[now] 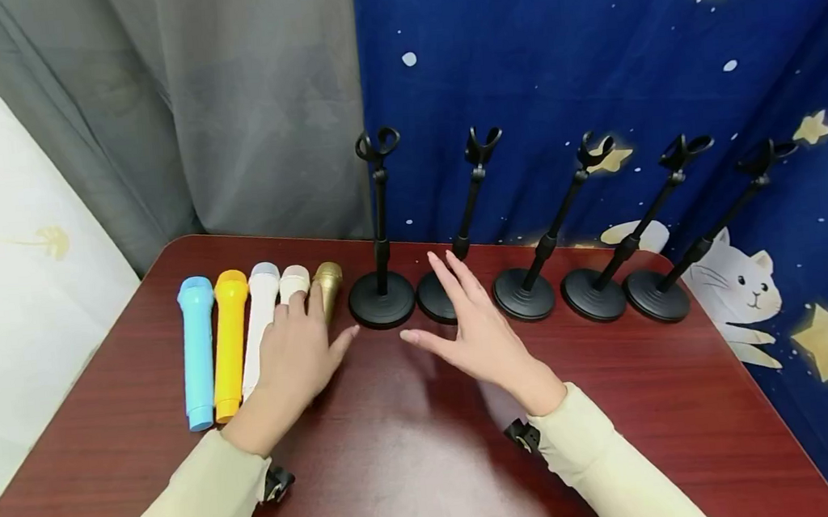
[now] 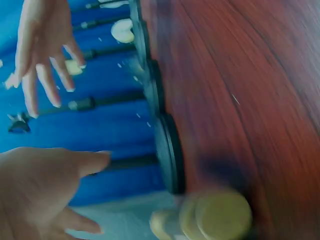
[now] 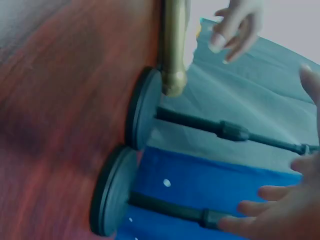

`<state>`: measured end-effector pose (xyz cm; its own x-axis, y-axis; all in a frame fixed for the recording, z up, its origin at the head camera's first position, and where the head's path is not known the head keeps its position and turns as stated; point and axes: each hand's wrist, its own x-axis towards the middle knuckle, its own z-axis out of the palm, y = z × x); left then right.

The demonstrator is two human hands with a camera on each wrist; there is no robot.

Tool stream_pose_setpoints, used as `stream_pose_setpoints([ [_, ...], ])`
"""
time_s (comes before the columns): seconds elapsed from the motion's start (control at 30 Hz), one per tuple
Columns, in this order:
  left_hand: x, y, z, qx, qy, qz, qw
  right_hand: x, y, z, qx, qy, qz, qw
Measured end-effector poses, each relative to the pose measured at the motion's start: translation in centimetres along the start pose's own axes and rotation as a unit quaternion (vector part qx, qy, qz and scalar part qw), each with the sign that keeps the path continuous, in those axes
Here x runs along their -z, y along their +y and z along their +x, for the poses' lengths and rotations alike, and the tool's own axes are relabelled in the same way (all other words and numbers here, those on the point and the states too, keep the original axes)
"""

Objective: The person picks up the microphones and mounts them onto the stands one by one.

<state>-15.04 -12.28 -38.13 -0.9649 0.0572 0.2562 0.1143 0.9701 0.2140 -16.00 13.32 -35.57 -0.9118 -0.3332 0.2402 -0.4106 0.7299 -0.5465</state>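
Observation:
My left hand point(image 1: 295, 350) hovers over the right end of a row of microphones, its fingers relaxed and holding nothing. Below it lie a gold microphone point(image 1: 328, 280), mostly covered by the hand in the head view, and a cream-white microphone point(image 1: 294, 279). Farther left are a white microphone point(image 1: 261, 319), a yellow microphone point(image 1: 230, 346) and a blue microphone point(image 1: 199, 352). My right hand point(image 1: 484, 336), fingers spread and thumb out, is held in the air before a black microphone stand point(image 1: 476, 174). It holds nothing and partly hides that stand's base.
Several more stands line the table's back edge, among them the leftmost stand point(image 1: 382, 297) beside the gold microphone and the rightmost stand point(image 1: 658, 296). All their clips hold nothing. Behind the dark red table point(image 1: 401, 470) hang a grey curtain point(image 1: 263, 108) and a blue starry curtain point(image 1: 551, 53).

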Motion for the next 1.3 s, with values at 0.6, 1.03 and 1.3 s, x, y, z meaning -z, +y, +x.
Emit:
stream_pose_setpoints([
  [0.6,-0.8,-2.1,2.2,0.058,-0.048,-0.017,0.997,-2.6,0.1,5.9,-0.031,-0.037,0.18,0.983],
  [1.03,-1.2,-1.0,3.3,0.079,-0.103,0.012,0.9915,-4.1,-0.5,8.9,-0.074,-0.013,0.221,0.972],
  [1.3,-1.2,-0.4,3.5,0.073,-0.09,0.039,0.9925,-4.3,-1.7,10.2,-0.069,0.005,0.237,0.969],
])
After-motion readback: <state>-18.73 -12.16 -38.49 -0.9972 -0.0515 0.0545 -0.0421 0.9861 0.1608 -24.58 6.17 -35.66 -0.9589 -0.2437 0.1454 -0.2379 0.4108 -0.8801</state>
